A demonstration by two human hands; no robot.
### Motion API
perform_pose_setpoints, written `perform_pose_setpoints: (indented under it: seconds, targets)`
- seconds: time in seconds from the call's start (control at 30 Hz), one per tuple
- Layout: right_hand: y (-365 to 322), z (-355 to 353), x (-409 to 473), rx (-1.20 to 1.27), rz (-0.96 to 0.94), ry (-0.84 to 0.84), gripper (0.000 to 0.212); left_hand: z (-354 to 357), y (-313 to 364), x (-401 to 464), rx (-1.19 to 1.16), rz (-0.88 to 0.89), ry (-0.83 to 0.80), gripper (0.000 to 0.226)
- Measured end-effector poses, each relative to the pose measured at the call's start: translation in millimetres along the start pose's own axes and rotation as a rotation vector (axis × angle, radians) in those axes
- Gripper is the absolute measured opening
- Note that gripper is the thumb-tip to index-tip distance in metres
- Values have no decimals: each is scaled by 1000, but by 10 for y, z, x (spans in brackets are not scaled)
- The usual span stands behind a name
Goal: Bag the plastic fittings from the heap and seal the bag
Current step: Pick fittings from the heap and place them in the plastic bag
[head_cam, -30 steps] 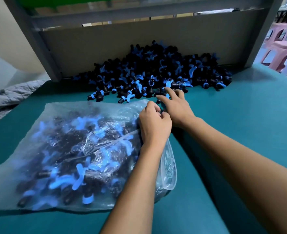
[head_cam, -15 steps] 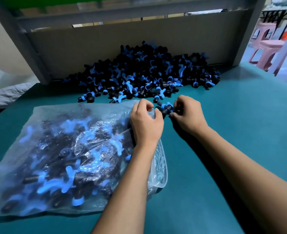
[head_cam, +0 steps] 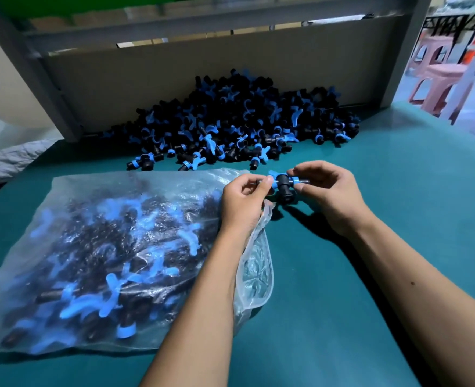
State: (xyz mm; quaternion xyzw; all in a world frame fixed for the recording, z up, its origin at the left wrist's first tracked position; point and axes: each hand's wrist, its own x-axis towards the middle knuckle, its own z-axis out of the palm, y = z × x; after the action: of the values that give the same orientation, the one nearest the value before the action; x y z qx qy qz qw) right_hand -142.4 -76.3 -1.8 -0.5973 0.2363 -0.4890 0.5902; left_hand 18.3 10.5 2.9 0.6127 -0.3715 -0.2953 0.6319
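Near the centre of the frame both hands hold one fitting [head_cam: 283, 185] between them, just above the teal surface [head_cam: 398, 208]. The left hand [head_cam: 244, 202] pinches its left end with thumb and curled fingers; the right hand [head_cam: 325, 194] pinches the right end the same way — each grip is closed on the fitting. The piece is black with blue collars and a blue wing, its short stem pointing down toward the surface.

Just below and left of the fitting lies the bag [head_cam: 113, 247], clear plastic, flat on the surface and filling the lower left of the frame. It is packed with black and blue fittings, blurred through the film. Its mouth faces right, under the left wrist, and gapes open.

In the upper middle of the frame the heap [head_cam: 244, 127] of loose fittings is banked against a grey board [head_cam: 203, 76] at the back of the surface, well apart from the hands. A few strays lie at its near edge, close to the bag's top side

Pink stools [head_cam: 437, 82] show in the upper right corner
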Motion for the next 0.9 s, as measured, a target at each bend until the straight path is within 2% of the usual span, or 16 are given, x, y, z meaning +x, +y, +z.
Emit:
perform_pose_setpoints:
  seconds: [0.1,0.33,0.47,0.6,0.7,0.9]
  targets:
    - [-12,1,-8,31,10,-8,33,1,1,-10,-101,-30,-28,3]
    - [-24,35,-25,-80,0,4,31,20,46,-22,-123,-66,-72,12]
    - [-1,36,-19,-143,-17,119,24,3,48,-36,-169,-56,-5,10]
    - [-5,15,-5,-1,37,206,25,-30,35,-18,-207,-35,61,10]
    - [-11,18,-1,52,63,199,25,-30,21,-10,-202,-39,62,11]
    - [-18,38,-23,-61,64,53,28,32,-30,-18,23,-3,-106,12]
